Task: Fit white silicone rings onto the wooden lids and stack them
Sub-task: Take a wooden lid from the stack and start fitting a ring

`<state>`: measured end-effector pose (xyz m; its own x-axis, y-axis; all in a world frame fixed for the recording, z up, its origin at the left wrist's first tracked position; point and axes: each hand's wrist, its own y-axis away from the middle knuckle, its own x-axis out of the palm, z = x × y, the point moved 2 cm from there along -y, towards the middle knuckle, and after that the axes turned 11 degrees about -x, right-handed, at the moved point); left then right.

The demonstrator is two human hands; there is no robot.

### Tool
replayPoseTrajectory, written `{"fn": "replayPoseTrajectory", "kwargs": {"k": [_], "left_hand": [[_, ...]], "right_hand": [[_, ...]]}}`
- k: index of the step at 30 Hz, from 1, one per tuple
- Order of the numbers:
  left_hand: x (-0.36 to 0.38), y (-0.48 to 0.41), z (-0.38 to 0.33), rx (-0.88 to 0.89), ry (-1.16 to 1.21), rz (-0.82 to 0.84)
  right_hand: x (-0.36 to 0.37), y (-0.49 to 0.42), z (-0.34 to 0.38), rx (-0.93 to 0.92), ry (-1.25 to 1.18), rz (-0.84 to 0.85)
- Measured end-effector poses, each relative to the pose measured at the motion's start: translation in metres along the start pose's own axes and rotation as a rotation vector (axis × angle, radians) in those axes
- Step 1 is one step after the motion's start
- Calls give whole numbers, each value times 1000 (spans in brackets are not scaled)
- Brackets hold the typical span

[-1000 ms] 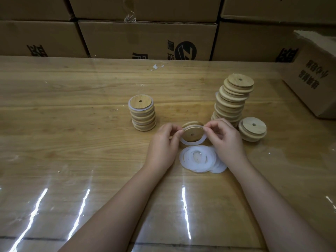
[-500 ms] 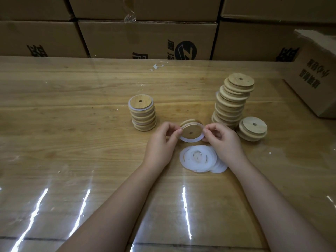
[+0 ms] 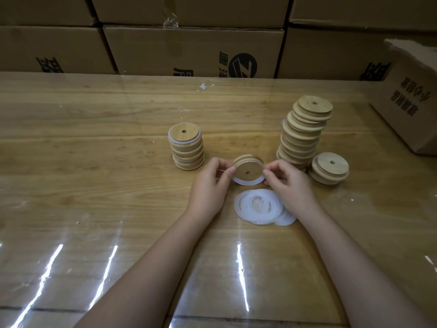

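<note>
Left hand (image 3: 209, 188) and right hand (image 3: 292, 188) hold one wooden lid (image 3: 247, 169) tilted on edge just above the bench (image 3: 94, 147). Fingers narrow: left fingers (image 3: 228, 171) pinch the lid's left rim, right fingers (image 3: 268, 172) its right rim, both on the white ring (image 3: 248, 183). Ring hugs the upper rim but sags loose below the lower edge, so judged only part fitted

Risks, my judgement:
- stretch uneven on the left, ring snaps off the right side, or the reverse
- ring twists or sits crooked in the groove, lid then stacks badly
- lid slips from the pinch and drops onto the loose rings

Around, placed from the held lid:
- left and a bit behind: finished stack (image 3: 186, 150), top lid showing a white ring, sits fairly straight
- just in front, toward the person: pile of loose rings (image 3: 259, 207), overlapping flat
- right and behind: tall stack of bare lids (image 3: 305, 136), staggered and leaning, an elbow or wrist bump could topple it
- right, beyond that: short stack (image 3: 329, 168)
- far right: open carton (image 3: 406, 102)
- far behind: wall of cartons (image 3: 194, 50)

In the way: only the left hand sits between held lid and finished stack; right hand works close to the leaning tall stack
</note>
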<state>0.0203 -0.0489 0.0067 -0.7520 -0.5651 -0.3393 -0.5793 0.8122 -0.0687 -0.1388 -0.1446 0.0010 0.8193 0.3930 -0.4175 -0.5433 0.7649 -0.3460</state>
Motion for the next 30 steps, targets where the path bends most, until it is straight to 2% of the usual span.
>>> {"fn": "replayPoseTrajectory", "kwargs": {"k": [4, 7, 10, 16, 21, 24, 30], "left_hand": [[2, 2, -2, 38, -31, 15], [4, 6, -5, 151, -184, 17], [4, 10, -9, 260, -333, 20], [3, 13, -14, 286, -301, -20], [-1, 13, -15, 371, -397, -119], [-1, 14, -17, 352, -372, -119], [-3, 14, -19, 326, -293, -121]], "right_hand": [[1, 0, 0, -16, -2, 14], [3, 1, 3, -63, -1, 14], [6, 4, 11, -193, 76, -4], [4, 9, 28, -440, 191, -123], [5, 11, 40, -635, 338, -166], [6, 11, 40, -653, 394, -177], [5, 9, 34, -588, 291, -147]]}}
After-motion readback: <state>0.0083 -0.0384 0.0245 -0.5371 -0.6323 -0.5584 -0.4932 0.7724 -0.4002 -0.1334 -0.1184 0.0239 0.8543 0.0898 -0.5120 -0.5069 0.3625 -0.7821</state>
